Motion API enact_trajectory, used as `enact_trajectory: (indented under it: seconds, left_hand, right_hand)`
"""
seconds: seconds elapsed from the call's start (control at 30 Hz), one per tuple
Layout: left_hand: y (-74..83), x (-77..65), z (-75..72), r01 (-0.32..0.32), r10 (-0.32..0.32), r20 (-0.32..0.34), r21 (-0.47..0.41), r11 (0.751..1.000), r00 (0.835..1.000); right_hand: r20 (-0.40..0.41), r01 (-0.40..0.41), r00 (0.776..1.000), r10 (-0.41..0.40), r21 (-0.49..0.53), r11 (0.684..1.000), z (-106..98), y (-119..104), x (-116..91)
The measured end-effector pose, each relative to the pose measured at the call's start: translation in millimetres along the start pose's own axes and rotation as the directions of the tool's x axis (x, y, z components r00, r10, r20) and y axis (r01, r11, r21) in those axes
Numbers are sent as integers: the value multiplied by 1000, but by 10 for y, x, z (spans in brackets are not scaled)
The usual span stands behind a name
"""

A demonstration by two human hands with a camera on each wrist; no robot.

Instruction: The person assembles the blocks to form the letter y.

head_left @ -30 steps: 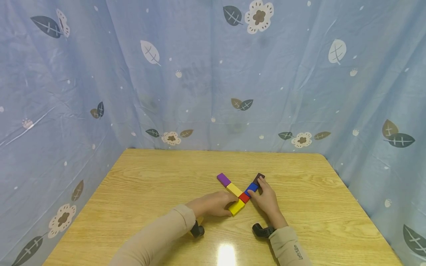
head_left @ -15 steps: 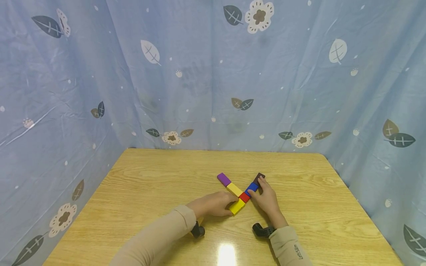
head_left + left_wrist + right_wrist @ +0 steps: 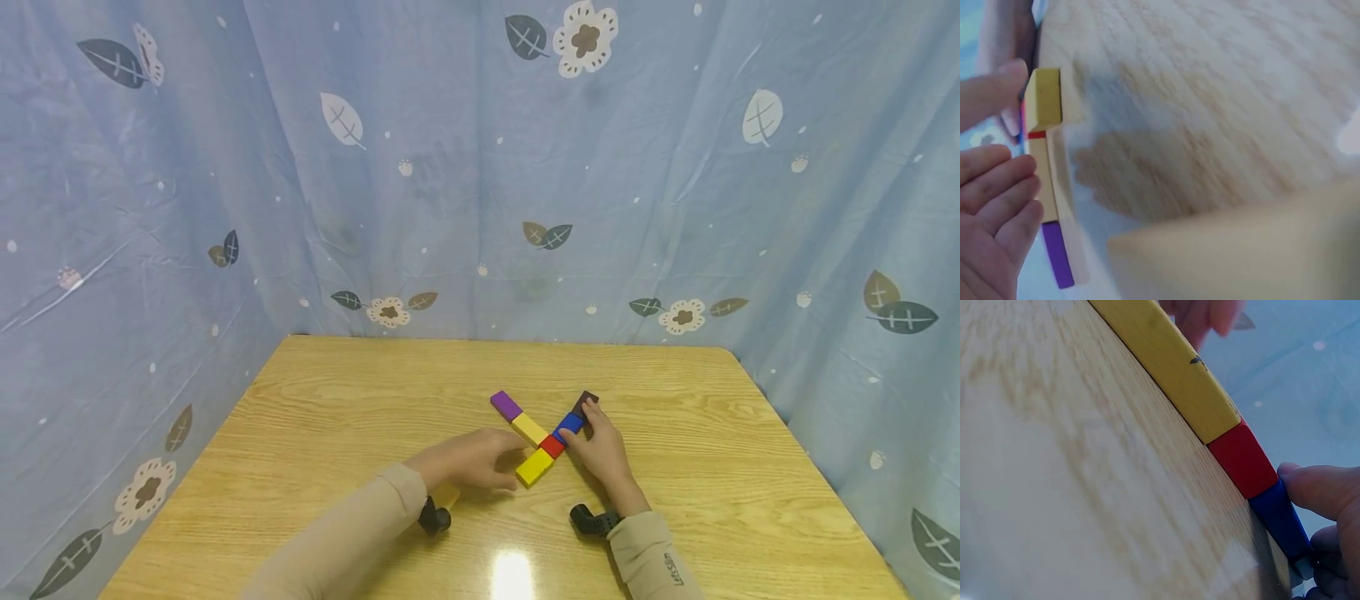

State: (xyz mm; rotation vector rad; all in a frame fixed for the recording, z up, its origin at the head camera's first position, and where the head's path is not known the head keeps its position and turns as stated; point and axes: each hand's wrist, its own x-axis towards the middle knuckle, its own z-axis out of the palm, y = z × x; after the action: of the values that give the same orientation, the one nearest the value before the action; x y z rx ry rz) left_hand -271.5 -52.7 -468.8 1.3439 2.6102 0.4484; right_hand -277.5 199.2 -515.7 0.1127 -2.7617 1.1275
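Note:
Small coloured blocks form a branching figure on the table in the head view. One arm runs from a bright yellow block (image 3: 535, 468) through a red block (image 3: 552, 447) and a blue block (image 3: 567, 427) to a dark brown block (image 3: 585, 402). Branching off to the far left are a paler yellow block (image 3: 530, 430) and a purple block (image 3: 506, 406). My left hand (image 3: 480, 458) is just left of the bright yellow block, thumb and fingers spread, holding nothing. My right hand (image 3: 602, 450) holds the blue block with its thumb, fingers curled near the brown one.
The wooden table (image 3: 360, 392) meets a blue patterned curtain (image 3: 420, 208) at its back and sides. Black wrist devices (image 3: 592, 522) sit under both forearms. A bright light reflection (image 3: 512, 575) lies on the front of the tabletop.
My left hand has let go of the bright yellow block and drawn back a little to the left, its fingers now apart. The right hand stays where it was.

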Motion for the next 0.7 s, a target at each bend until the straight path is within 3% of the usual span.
enact_trajectory:
  seconds: [0.33,0.57,0.7]
  left_hand:
    - [-39,-273,-86,14,-14,11,-55,998,1000]
    - [-107,-616,-111,81,-85,-22,-134,988,996]
    - [-199,-819,-82,79,-90,-58,-172,982,994]
  right_hand:
    - [-6,13,1000,-13,-3,1000,-5,21,1]
    - [0,7,1000,-7,-2,1000,-7,14,-3]
    - [5,3,1000,-3,10,1000,-15,-7,-3]
